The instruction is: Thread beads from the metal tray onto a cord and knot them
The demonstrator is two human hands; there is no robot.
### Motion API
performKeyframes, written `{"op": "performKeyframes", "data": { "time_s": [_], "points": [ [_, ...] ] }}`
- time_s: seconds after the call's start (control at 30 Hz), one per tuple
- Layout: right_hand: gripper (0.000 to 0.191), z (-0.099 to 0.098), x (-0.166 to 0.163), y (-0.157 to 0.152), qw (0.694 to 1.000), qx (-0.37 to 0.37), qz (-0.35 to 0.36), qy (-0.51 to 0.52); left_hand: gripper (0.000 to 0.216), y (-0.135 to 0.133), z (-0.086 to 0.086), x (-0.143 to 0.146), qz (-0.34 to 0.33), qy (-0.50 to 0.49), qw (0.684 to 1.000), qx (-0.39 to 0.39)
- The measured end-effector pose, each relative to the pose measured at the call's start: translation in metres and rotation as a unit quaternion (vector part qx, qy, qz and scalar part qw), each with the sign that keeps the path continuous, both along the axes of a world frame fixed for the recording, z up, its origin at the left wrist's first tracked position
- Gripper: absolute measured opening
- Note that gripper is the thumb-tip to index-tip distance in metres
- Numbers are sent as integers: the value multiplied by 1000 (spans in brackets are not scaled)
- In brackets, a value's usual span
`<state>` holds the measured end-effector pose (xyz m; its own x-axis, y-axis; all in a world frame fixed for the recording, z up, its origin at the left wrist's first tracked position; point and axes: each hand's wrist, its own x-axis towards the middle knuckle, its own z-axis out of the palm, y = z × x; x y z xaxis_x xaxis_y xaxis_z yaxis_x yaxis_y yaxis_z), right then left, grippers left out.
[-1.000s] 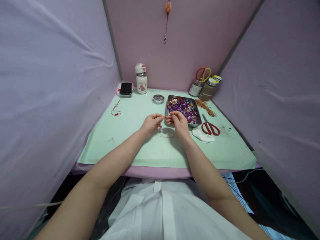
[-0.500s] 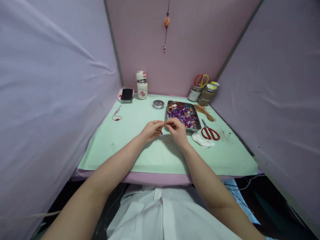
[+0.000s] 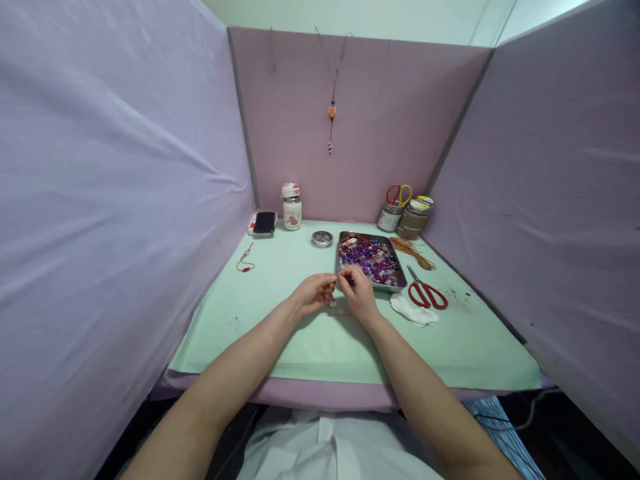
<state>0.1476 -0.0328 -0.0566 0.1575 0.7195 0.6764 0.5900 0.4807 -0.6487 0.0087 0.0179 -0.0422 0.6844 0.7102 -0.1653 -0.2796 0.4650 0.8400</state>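
My left hand point(image 3: 313, 293) is closed in a pinch above the middle of the table. Small purple and clear beads point(image 3: 333, 302) dangle just under its fingers, apparently on a thin cord that I can barely make out. Fingertip to fingertip with it, my right hand point(image 3: 359, 293) is also pinched closed; whatever lies between its fingers is too small to name. Right behind that hand is a metal tray point(image 3: 403, 282) filled with purple, clear, red and dark beads.
Red-handled scissors point(image 3: 427, 293) and a crumpled white cloth point(image 3: 414, 311) lie right of the tray, brown cords point(image 3: 414, 253) behind. A round container point(image 3: 322, 239), a bottle point(image 3: 292, 208), a phone point(image 3: 265, 223), a red cord bracelet point(image 3: 245, 260) and jars point(image 3: 415, 219) stand around. A beaded pendant point(image 3: 332, 113) hangs behind.
The view has tilted upward, so the table sits lower and the back wall's top edge shows. Both hands stay pinched together, with only slight finger shifts.
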Motion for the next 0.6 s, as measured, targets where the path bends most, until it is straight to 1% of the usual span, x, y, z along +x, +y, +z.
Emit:
{"op": "performKeyframes", "data": {
  "time_s": [0.07, 0.2, 0.3, 0.47, 0.6],
  "points": [
    [11, 0, 0, 0, 1000, 8, 7, 0, 25, 1, -1, 0, 9, -6, 1000, -7],
    [11, 1, 0, -2, 998, 48, 30, -22, 18, 3, -2, 1, 20, -9, 999, -26],
    [13, 2, 0, -4, 996, 67, 27, -45, 16, 4, -4, 1, 18, -9, 999, -41],
    [14, 0, 3, -4, 995, 59, 20, -83, 14, 5, -5, 2, 17, -5, 997, -77],
    [11, 0, 3, -3, 996, 39, 22, -77, 16, 5, -4, 2, 5, 7, 996, -85]
  ]
}}
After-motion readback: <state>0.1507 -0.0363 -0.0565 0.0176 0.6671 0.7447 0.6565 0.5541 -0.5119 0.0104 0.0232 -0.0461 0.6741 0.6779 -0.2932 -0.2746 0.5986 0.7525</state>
